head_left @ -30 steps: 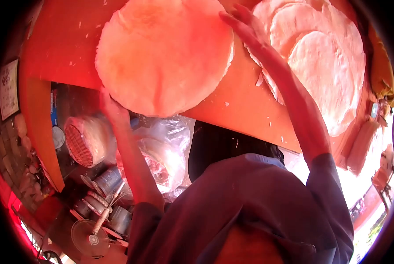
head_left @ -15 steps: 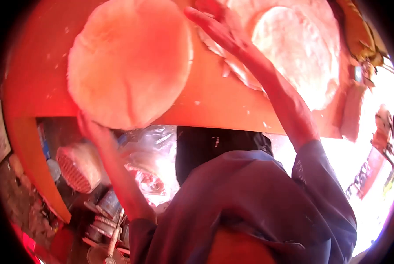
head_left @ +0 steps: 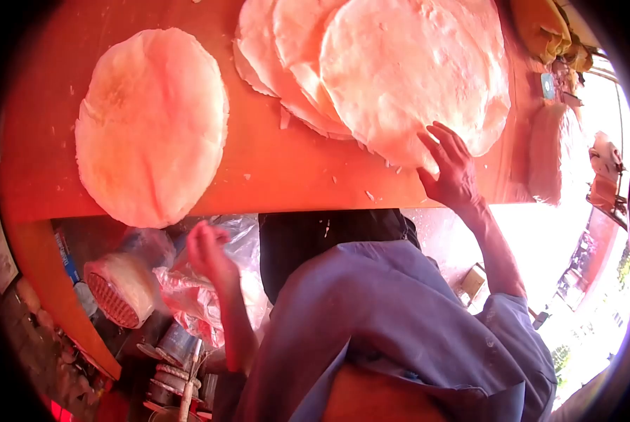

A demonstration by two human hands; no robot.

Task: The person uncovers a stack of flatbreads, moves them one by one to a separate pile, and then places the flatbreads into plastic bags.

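A single large round flatbread [head_left: 150,130] lies on the orange table [head_left: 259,169] at the left, its near edge reaching the table's front edge. To the right is a pile of overlapping thin flatbreads [head_left: 406,67]. My right hand [head_left: 455,169] is at the pile's near edge, fingers spread, the fingertips over or touching the top sheet; it holds nothing. My left hand [head_left: 211,252] hangs in front of the table, below and to the right of the single flatbread and apart from it. Its fingers look curled but are smeared, and no held thing shows.
Below the table are clear plastic bags [head_left: 192,295], a round basket-like container [head_left: 121,288] and several cans or tins [head_left: 174,383]. A wrapped block [head_left: 550,155] stands at the table's right end. Small crumbs [head_left: 369,195] lie near the front edge.
My left hand has moved off the single flatbread's near edge, down and right. My right hand has come back from the far middle to the pile's near edge. The view has shifted.
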